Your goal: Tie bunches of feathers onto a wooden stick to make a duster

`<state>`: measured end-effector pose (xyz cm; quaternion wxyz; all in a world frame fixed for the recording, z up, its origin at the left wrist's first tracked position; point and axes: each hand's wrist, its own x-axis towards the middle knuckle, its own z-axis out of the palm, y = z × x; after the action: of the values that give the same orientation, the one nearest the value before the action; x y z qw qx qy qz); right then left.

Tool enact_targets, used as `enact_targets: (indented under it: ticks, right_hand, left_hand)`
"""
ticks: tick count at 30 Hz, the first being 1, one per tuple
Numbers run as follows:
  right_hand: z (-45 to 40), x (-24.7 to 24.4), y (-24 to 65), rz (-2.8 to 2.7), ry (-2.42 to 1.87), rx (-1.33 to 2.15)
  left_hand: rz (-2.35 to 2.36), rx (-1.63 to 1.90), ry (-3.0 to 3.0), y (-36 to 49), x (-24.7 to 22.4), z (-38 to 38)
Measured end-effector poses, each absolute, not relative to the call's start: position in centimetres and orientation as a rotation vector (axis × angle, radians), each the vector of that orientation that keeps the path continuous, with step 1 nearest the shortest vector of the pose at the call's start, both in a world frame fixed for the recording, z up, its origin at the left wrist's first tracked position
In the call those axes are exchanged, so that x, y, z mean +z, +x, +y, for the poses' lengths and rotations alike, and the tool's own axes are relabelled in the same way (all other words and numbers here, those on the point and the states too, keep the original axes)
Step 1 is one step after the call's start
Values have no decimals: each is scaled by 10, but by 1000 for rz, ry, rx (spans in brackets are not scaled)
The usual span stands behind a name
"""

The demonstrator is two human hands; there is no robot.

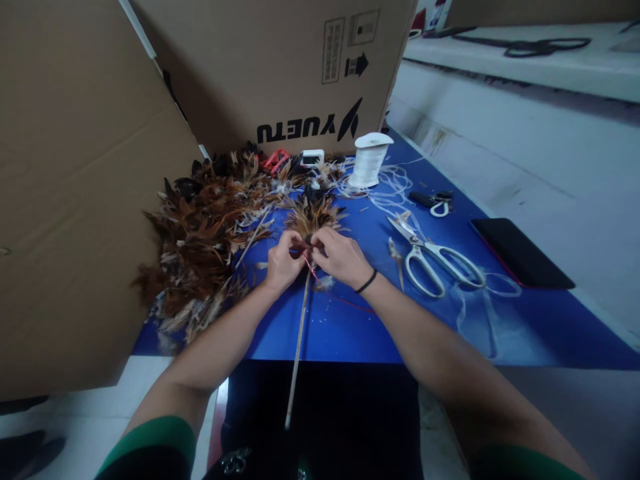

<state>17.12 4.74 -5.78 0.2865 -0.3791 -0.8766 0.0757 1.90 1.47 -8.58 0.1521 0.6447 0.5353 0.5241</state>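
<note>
A feather duster (316, 215) with brown feathers at its far end lies in front of me, its thin wooden stick (299, 347) reaching past the table edge toward my body. My left hand (286, 263) pinches the duster just below the feathers. From the other side, my right hand (341, 255) is closed on the same spot, with a black band at its wrist. A red string (311, 267) comes out between the hands and trails right over the blue table (345, 330). My fingertips hide exactly how the string and feather bases are gripped.
Loose brown feathers (200, 233) are heaped at left beside large cardboard boxes (225, 67). Behind stands a white spool (371, 160) with tangled clear strands. On the right lie scissors (435, 257), a small black-handled tool (430, 200) and a dark tablet or phone (523, 253).
</note>
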Motion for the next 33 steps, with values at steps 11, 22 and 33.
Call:
enact_targets:
  ticks: [11,22,33]
  right_hand:
    - [46,-57,168,-2432,-1056,114]
    - [47,-56,173,-2415,-1068,98]
    - [47,-56,173,-2282,-1094,80]
  left_hand:
    - [1543,1474,1889,19,-88,15]
    - [1544,1474,1905,18,-89,15]
    - [1556,1476,1924,18,-88,15]
